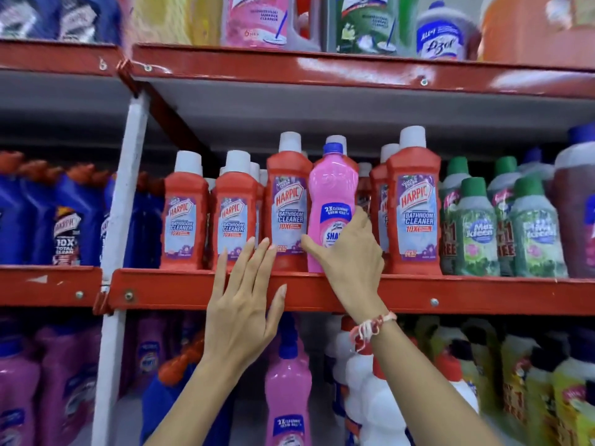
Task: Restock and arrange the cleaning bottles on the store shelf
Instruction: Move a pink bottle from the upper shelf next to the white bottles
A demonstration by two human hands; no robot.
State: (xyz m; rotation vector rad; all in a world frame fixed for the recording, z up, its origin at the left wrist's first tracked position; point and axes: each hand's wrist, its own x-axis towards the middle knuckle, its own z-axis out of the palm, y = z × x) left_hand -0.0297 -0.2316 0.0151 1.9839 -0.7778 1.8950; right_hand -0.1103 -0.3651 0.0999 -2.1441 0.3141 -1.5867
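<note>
A pink bottle (332, 194) with a blue cap stands upright at the front of the middle red shelf (483, 296), among red Harpic bathroom cleaner bottles (287, 204). My right hand (351, 255) grips the pink bottle's lower part, thumb on its left side. My left hand (243, 304) is flat with fingers spread. It sits in front of the shelf edge, and its fingertips reach the base of the red bottle to the left of the pink one. It holds nothing.
More red Harpic bottles (413, 204) stand right of the pink one, then green-capped bottles (476, 226). Blue Harpic bottles (67, 220) fill the left bay behind a white upright (122, 220). The shelf below holds another pink bottle (288, 391), white and yellow bottles.
</note>
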